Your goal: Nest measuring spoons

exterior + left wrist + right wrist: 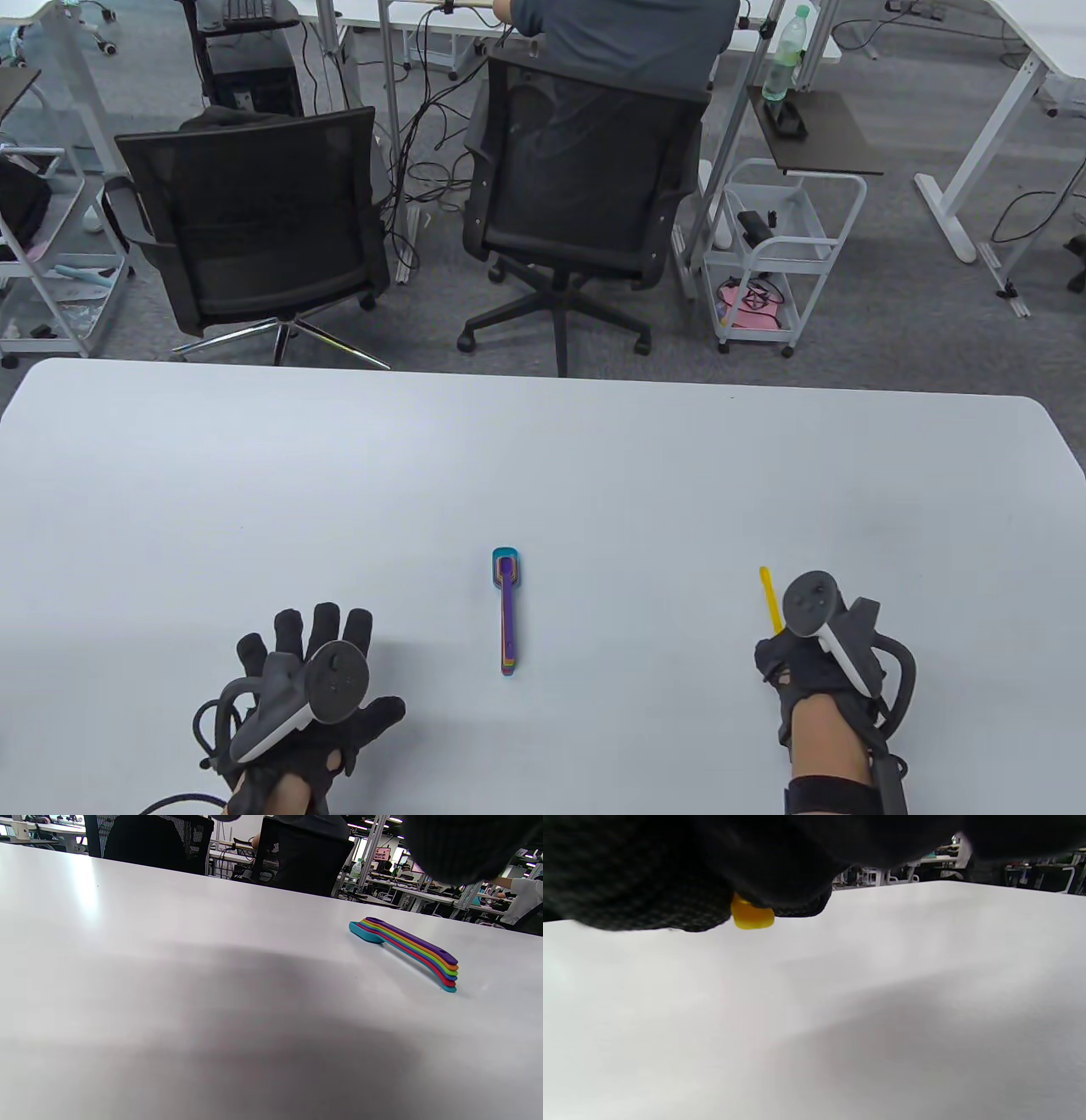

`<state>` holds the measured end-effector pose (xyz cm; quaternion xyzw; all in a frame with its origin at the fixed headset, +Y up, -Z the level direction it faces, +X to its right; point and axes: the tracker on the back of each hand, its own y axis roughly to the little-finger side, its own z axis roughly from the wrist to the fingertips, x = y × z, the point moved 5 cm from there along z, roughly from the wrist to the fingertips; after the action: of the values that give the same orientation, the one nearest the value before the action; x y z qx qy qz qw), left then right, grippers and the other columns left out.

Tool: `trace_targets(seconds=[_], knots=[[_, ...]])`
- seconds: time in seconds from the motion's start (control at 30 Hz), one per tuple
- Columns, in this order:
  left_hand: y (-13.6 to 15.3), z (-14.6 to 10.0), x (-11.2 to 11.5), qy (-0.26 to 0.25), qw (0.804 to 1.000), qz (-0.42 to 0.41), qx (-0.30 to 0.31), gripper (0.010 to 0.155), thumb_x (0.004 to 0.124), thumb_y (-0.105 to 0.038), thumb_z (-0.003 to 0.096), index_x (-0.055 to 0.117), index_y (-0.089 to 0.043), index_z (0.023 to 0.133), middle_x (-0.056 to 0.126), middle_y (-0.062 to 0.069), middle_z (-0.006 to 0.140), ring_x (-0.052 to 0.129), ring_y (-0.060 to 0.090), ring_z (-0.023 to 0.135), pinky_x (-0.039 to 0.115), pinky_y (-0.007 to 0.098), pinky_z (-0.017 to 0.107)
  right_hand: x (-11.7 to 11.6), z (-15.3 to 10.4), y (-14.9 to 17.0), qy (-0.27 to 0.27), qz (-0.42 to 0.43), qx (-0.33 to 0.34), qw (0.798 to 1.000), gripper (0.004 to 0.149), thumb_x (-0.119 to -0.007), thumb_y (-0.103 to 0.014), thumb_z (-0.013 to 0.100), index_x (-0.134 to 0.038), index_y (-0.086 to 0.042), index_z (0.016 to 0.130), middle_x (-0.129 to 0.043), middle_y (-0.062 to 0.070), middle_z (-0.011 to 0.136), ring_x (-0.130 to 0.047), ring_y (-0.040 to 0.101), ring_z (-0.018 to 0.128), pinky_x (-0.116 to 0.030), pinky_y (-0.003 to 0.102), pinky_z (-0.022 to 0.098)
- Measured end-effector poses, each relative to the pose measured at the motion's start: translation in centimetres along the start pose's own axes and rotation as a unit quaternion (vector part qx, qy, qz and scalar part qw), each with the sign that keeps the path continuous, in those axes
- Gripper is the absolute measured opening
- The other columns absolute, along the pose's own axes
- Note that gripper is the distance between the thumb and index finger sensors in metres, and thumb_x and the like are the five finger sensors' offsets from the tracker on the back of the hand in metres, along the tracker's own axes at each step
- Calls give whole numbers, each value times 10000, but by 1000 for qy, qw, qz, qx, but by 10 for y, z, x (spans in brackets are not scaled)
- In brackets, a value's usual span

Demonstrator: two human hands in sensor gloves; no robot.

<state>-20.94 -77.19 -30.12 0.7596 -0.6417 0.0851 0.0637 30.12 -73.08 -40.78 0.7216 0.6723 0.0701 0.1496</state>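
A nested stack of coloured measuring spoons (pixel 506 609) lies in the middle of the white table (pixel 543 475), purple on top and teal at the bottom; it also shows in the left wrist view (pixel 407 950). My left hand (pixel 310 671) rests flat on the table with fingers spread, empty, left of the stack. My right hand (pixel 793 658) holds a yellow spoon (pixel 770 598) to the right of the stack, the handle sticking out away from me. In the right wrist view the yellow spoon's end (pixel 752 917) peeks out between my gloved fingers (pixel 649 891), just above the table.
Two black office chairs (pixel 254 221) (pixel 577 187) stand behind the table's far edge, with a seated person (pixel 619 34) at another desk. A white cart (pixel 776 255) stands at the back right.
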Motion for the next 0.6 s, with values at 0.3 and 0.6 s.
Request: trace_targets(seconds=[0.3,0.6], knots=[[-2,-2,0,-1,1000,14,1,1080,785,-721,410,261,-199,1198,219,220,1262,137,633,1119,111,845,632,10,-38,-113,-6,10,-3,1000,584,-971,-513,331,-932,-39,670,-978,-130,254,-901,47,-15,-891,365,53],[-3,-2,1,-1,1000,9,7,1078,787,-718,411,267,-197,1198,226,222,1262,140,636,1117,113,845,632,-9,-63,-202,-24,12,15,1000,584,-971,-508,339,-935,-27,668,-981,-125,254,-908,49,-14,-893,370,53]])
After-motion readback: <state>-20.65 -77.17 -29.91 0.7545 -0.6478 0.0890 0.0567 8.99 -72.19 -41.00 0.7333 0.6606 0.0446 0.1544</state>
